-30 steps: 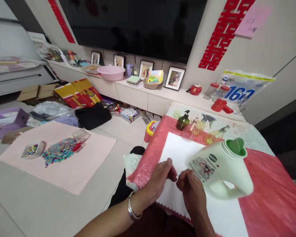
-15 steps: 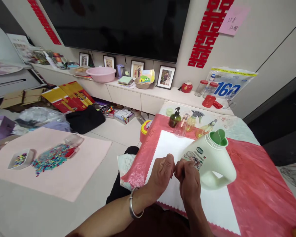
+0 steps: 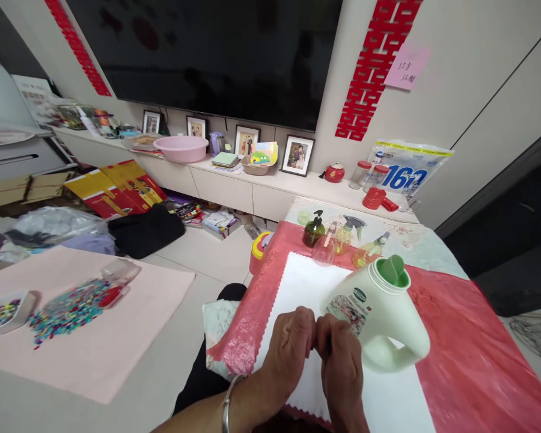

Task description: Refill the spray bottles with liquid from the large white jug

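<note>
My left hand (image 3: 290, 344), with a silver bangle (image 3: 226, 409) on the wrist, is curled closed above the white mat (image 3: 304, 282). Close against it, my right hand (image 3: 341, 364) is also closed, its fingers bent inward. Whatever the fingers pinch, if anything, is hidden. Just beyond my right hand stands a large pale green detergent jug (image 3: 394, 313), uncapped, with a green spout in its mouth. Farther back are a dark green pump bottle (image 3: 314, 231), a clear pink bottle (image 3: 325, 248), a yellowish spray bottle (image 3: 344, 237) and an amber spray bottle (image 3: 366, 254).
Red plastic sheeting (image 3: 460, 337) covers the table. Behind it, a low cabinet (image 3: 270, 201) carries photo frames, a pink basin (image 3: 181, 149) and lidded jars (image 3: 359, 174). On the floor at left, a pink sheet (image 3: 148, 313) bears scattered colourful beads (image 3: 70, 310) and a white tub (image 3: 9, 310).
The view has shifted, so most things sit lower and slightly left in it. My hands stay together and closed in front of the jug.
</note>
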The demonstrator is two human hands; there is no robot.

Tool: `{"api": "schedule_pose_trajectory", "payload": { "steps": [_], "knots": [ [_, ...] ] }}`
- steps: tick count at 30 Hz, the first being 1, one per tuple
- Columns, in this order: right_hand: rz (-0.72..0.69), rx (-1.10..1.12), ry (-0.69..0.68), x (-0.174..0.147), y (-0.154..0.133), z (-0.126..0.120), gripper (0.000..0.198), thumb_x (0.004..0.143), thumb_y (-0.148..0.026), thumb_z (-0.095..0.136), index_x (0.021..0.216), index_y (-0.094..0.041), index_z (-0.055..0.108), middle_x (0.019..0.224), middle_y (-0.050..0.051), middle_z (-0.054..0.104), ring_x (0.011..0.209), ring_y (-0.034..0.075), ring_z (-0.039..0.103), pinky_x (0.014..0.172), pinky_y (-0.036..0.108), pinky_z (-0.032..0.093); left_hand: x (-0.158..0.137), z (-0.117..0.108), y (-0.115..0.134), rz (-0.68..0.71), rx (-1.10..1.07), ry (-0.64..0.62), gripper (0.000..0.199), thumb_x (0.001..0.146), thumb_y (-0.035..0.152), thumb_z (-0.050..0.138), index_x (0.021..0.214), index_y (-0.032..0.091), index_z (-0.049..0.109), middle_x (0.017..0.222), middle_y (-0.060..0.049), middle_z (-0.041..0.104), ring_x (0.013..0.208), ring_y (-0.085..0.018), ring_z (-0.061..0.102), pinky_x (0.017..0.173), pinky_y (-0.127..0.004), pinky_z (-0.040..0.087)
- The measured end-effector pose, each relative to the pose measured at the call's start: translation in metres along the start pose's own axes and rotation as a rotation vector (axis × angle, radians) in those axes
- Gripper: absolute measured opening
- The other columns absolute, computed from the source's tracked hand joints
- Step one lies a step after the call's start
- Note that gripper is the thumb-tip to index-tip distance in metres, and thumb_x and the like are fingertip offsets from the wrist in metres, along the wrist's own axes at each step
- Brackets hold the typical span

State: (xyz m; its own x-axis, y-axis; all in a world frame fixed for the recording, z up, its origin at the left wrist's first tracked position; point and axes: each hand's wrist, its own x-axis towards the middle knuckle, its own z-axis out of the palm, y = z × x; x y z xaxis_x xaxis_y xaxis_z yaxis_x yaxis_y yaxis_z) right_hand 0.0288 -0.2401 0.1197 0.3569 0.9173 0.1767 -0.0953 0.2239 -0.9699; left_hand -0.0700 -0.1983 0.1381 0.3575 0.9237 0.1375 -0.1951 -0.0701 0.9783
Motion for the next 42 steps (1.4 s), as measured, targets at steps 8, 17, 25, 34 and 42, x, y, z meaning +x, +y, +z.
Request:
{"api": "schedule_pose_trajectory", "payload": {
  "steps": [8, 17, 25, 34, 42],
  "knots": [
    [-0.022, -0.01, -0.002, -0.002, 0.005, -0.002, 0.065, 0.112, -0.06, 0.032, 0.062, -0.018, 0.035, 0.06, 0.001, 0.036, 0.058, 0.012, 0.037, 0.056, 0.026, 0.031, -0.001, 0.002, 0.007, -0.028, -0.024, -0.025, 0.07, 0.099, 0.075, 0.031, 0.053, 0.022, 0.037, 0.052, 0.003, 0.037, 0.052, -0.012, 0.039, 0.054, -0.03, 0.031],
    [0.016, -0.03, -0.011, -0.004, 0.011, -0.006, 0.067, 0.11, -0.065, 0.034, 0.063, -0.018, 0.033, 0.059, 0.001, 0.036, 0.057, 0.012, 0.037, 0.055, 0.026, 0.031, -0.002, 0.002, 0.006, -0.053, -0.008, -0.026, 0.071, 0.098, 0.077, 0.03, 0.053, 0.023, 0.036, 0.051, 0.003, 0.036, 0.051, -0.012, 0.038, 0.054, -0.03, 0.03],
    [0.135, 0.027, 0.012, -0.009, 0.013, -0.004, 0.068, 0.107, -0.071, 0.035, 0.064, -0.018, 0.032, 0.062, 0.002, 0.037, 0.061, 0.013, 0.037, 0.055, 0.026, 0.024, -0.001, 0.003, 0.0, -0.095, -0.021, -0.039, 0.074, 0.095, 0.081, 0.029, 0.05, 0.023, 0.036, 0.05, 0.003, 0.037, 0.052, -0.012, 0.04, 0.055, -0.031, 0.031],
    [0.232, -0.039, 0.035, -0.001, 0.06, -0.01, 0.073, 0.101, -0.08, 0.041, 0.062, -0.018, 0.036, 0.06, 0.001, 0.037, 0.057, 0.012, 0.038, 0.055, 0.024, 0.035, 0.005, -0.006, -0.036, -0.291, 0.058, -0.035, 0.075, 0.087, 0.089, 0.029, 0.051, 0.024, 0.036, 0.052, 0.003, 0.037, 0.057, -0.015, 0.041, 0.061, -0.032, 0.033],
    [0.232, -0.197, 0.022, -0.009, 0.068, -0.022, 0.071, 0.105, -0.073, 0.039, 0.069, -0.014, 0.053, 0.062, 0.002, 0.041, 0.059, 0.011, 0.038, 0.059, 0.024, 0.031, 0.014, -0.023, -0.062, -0.348, 0.175, -0.09, 0.073, 0.094, 0.08, 0.025, 0.052, 0.023, 0.042, 0.056, 0.002, 0.044, 0.06, -0.016, 0.048, 0.069, -0.032, 0.041]
  ]
}}
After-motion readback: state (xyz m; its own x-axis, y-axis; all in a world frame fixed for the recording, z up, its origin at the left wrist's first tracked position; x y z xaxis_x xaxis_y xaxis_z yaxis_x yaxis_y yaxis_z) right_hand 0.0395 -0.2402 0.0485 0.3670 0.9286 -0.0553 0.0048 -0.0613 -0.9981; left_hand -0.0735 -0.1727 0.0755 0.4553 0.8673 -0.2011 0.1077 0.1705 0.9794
